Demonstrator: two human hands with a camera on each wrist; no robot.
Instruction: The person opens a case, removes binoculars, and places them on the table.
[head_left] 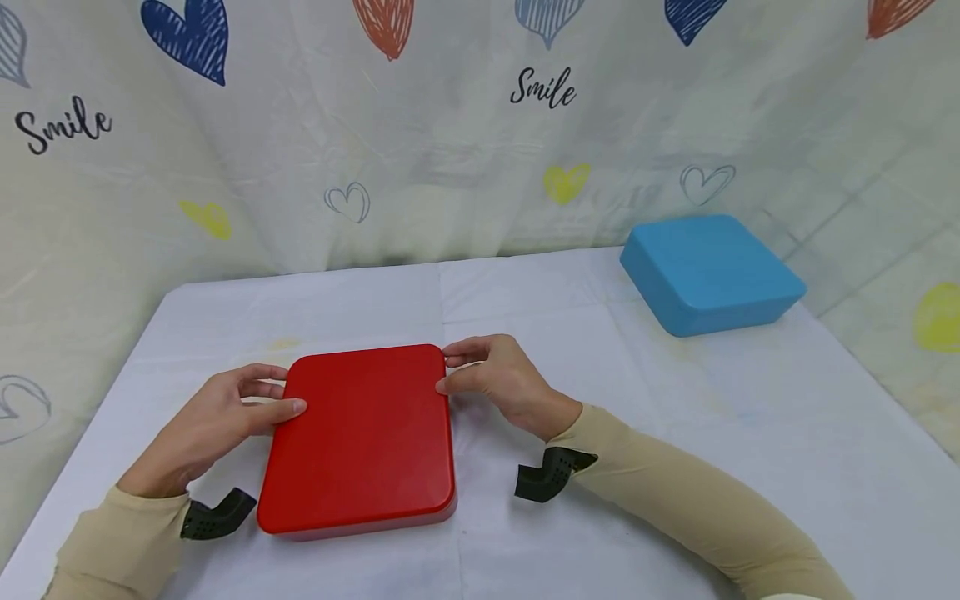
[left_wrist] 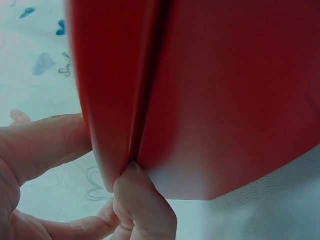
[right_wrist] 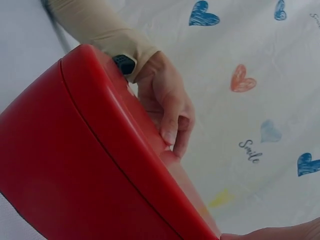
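A red square box (head_left: 367,442) with rounded corners lies on the white table, its lid in place; a dark seam between lid and body shows in both wrist views. My left hand (head_left: 225,412) pinches the lid (left_wrist: 110,85) near the far left corner, thumb on top, a fingertip at the seam in the left wrist view. At the far right corner my right hand (head_left: 510,379) grips the lid's edge, thumb on the near side and fingers toward the back. Only a sliver of the right hand (right_wrist: 280,233) shows in the right wrist view.
A blue rounded box (head_left: 720,271) sits at the table's back right corner. White cloth covers the table (head_left: 540,525). Behind it hangs a pale curtain (head_left: 450,150) printed with hearts and "Smile". A black wrist mount (head_left: 217,517) sticks out beside the red box's left side.
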